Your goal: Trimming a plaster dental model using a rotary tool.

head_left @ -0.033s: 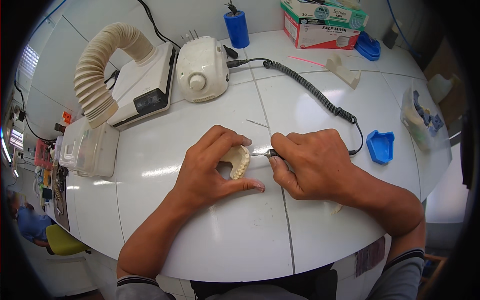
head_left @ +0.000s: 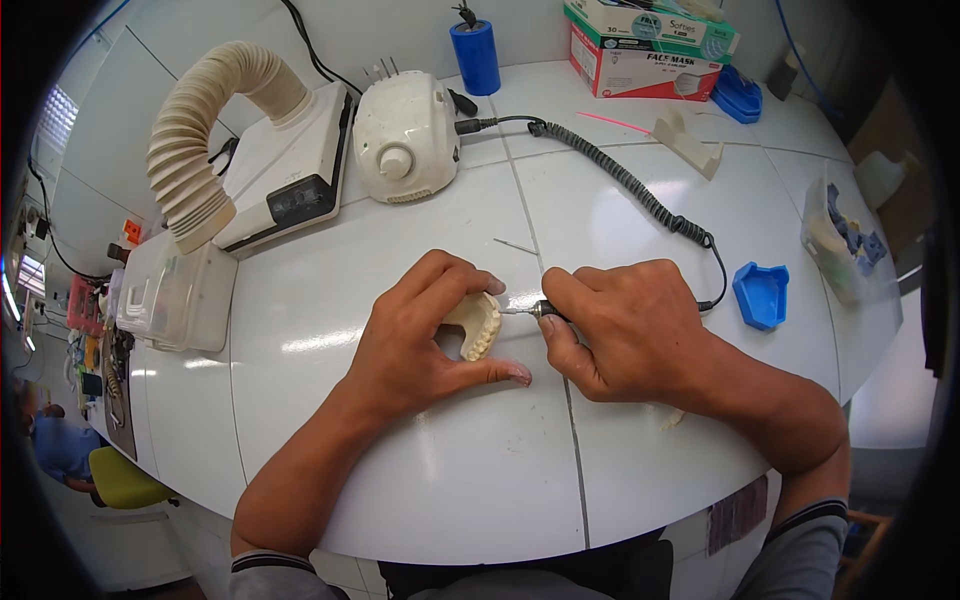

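Observation:
My left hand [head_left: 415, 335] is closed around a cream, horseshoe-shaped dental cast [head_left: 482, 330], its row of teeth facing right. The fingers curl over the far end and the thumb lies along the near side. In my right hand [head_left: 630, 325] is a rotary handpiece [head_left: 543, 309], pinched near its tip between thumb and fingers. Its thin metal bur [head_left: 515, 311] points left and meets the outer face of the cast, or nearly so; I cannot tell if they touch. Most of the handpiece's body is hidden by my right hand.
A coiled cable [head_left: 625, 175] runs to a white control unit [head_left: 405, 140]. Left of it stands a dust extractor with a ribbed hose [head_left: 185, 135]. A loose bur [head_left: 515, 246] lies beyond my hands. A blue mould [head_left: 760, 295] and a plastic tub [head_left: 840, 240] are at right.

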A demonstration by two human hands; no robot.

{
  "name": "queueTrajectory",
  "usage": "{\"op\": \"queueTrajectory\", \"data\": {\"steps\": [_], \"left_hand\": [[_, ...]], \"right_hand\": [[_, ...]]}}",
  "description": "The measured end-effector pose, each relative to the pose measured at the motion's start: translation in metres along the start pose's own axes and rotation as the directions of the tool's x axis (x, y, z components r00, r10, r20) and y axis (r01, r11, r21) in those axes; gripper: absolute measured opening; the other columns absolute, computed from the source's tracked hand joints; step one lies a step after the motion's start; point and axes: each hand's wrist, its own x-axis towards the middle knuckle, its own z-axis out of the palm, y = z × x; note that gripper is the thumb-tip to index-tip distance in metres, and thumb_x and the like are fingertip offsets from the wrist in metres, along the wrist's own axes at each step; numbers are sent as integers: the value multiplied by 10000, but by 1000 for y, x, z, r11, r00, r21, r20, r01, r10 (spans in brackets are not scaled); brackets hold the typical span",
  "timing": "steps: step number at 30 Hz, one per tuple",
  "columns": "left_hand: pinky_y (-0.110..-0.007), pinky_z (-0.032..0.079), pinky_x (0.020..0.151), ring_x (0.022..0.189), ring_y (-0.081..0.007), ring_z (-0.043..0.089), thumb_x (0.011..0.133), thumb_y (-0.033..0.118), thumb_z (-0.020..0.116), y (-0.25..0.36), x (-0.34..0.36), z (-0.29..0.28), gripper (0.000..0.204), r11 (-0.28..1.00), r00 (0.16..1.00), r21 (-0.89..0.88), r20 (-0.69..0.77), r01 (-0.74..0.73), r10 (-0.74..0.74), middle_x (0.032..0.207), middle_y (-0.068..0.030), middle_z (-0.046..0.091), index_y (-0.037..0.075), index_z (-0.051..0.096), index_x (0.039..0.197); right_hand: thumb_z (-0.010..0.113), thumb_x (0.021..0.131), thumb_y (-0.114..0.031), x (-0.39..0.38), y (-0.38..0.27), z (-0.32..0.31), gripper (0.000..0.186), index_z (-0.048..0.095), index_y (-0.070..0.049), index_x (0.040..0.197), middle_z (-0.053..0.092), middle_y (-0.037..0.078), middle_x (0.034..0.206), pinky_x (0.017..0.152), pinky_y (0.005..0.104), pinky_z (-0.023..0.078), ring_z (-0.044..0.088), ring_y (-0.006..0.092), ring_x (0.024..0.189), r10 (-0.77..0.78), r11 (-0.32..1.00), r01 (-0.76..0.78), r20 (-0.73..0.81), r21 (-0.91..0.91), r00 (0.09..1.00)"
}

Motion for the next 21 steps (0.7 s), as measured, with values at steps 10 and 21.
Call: {"op": "queueTrajectory", "data": {"steps": [10,21], "left_hand": [[-384,618,839,979,-258,744,586,519,1067,-3,1,1,771,999,999,-39,-8,-32,31,1095,-85,709,77,751,1133],[-375,630,828,959,-241,752,590,543,1065,-4,0,1,777,998,1000,-57,-6,-29,29,1078,-75,706,70,748,1119]], "right_hand": [[660,970,-268,4,-1,-3,223,639,-74,864,621,65,589,420,424,437,577,271,418,-47,998,48,27,-39,999],[675,969,-252,4,-2,-1,215,627,-80,850,613,69,574,420,424,441,573,281,412,-61,996,62,12,-60,998]]}}
